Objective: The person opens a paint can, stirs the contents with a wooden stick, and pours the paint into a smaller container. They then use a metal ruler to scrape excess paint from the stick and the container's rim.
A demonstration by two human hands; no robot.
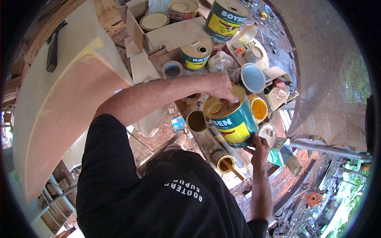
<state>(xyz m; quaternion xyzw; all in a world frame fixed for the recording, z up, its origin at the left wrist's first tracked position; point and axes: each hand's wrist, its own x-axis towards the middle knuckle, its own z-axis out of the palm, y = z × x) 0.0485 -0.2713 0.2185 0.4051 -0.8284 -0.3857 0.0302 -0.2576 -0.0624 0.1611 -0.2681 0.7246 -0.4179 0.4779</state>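
A large green and yellow paint can [238,131] is held between my two hands over the cluttered bench. My left hand [219,84] reaches across from the left and grips the can's top, its fingers bent down at the opening in the gold lid; the fingertips are partly hidden. Low on the can's side, my right hand [258,148] holds it near the base. Close by are an open tin [196,121] with dark residue, an open tin of orange-yellow paint [259,110] and a small tin [217,156] with a wooden stick [234,169] in it.
More paint cans [226,20] stand behind, beside a clear bottle [247,33] and a blue-grey round tin [253,78]. A curved wooden panel [71,95] rises at left, with a dark-handled tool [52,51] on it. Mesh netting [329,71] hangs at right.
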